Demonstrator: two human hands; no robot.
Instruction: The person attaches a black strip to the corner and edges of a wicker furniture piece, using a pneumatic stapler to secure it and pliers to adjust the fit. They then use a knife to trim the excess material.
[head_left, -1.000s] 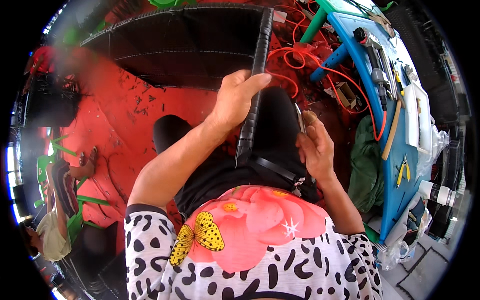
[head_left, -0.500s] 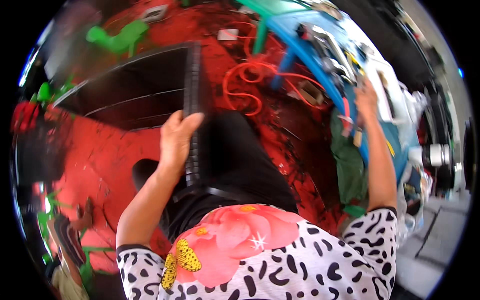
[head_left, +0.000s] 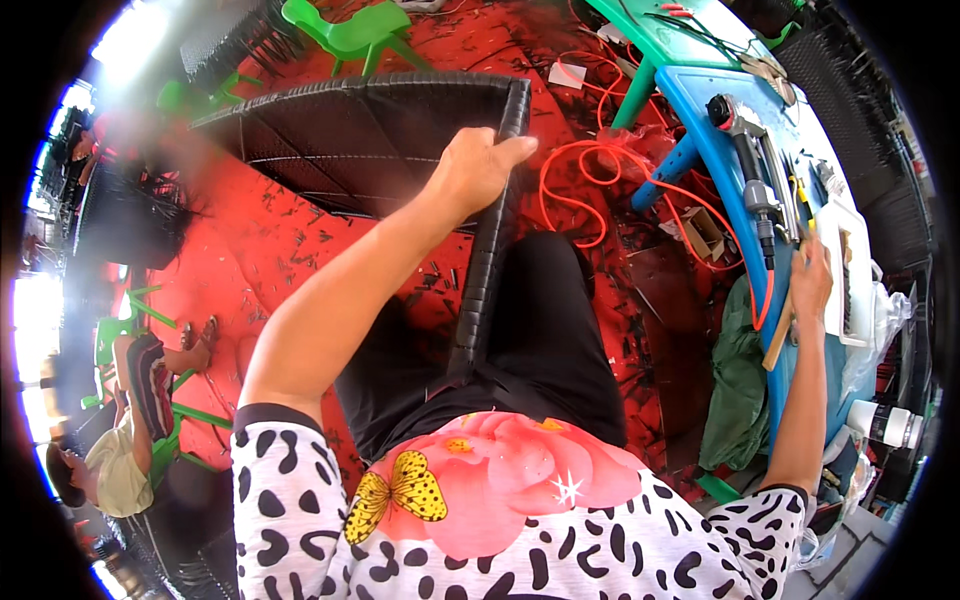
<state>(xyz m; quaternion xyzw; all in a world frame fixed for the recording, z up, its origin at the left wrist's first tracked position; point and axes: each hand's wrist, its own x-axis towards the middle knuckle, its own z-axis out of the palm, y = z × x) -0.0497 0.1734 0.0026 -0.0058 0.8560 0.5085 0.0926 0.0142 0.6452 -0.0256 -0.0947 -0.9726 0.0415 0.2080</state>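
Black panel (head_left: 350, 125) lies off the table, beyond its long left edge; wrapped rim (head_left: 480, 290) runs down between the thighs toward the lap. Left hand (head_left: 472, 177) is closed around the rim's upper part. Judged: stiff frame, moderate weight, smooth covering perhaps slippery, not fragile; rim gives the surest hold, broad face little. Right hand (head_left: 810, 280) is over the table (head_left: 695, 95), near its left edge, at a wooden handle (head_left: 777, 342) and beside a white tray (head_left: 857, 337); cannot tell whether it grips.
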